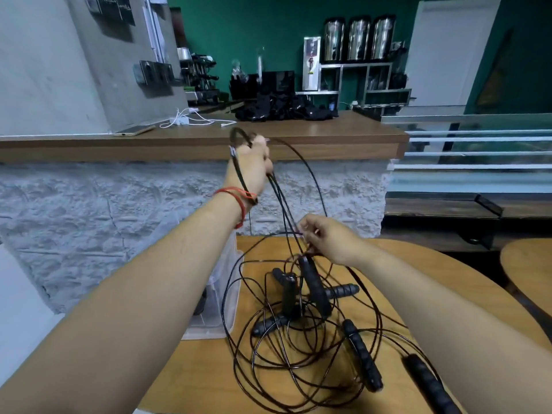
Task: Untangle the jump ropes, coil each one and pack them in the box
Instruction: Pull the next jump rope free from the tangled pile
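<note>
Several black jump ropes (268, 357) lie tangled on the wooden table (418, 273), their thin cords looping around several black ribbed handles (361, 354). My left hand (251, 168) is raised high above the table and grips a bundle of black cord, which loops over its top and hangs down toward the pile. My right hand (328, 239) is lower, just above the tangle, and pinches cord strands between its fingertips. A handle (313, 285) hangs tilted right under that hand. The clear plastic box (218, 309) stands on the table's left edge, partly hidden by my left forearm.
A rough grey stone wall topped by a wooden counter (194, 141) runs behind the table. A phone (134, 130), white cables and black items lie on the counter. A second wooden table's edge (525, 264) shows at the right.
</note>
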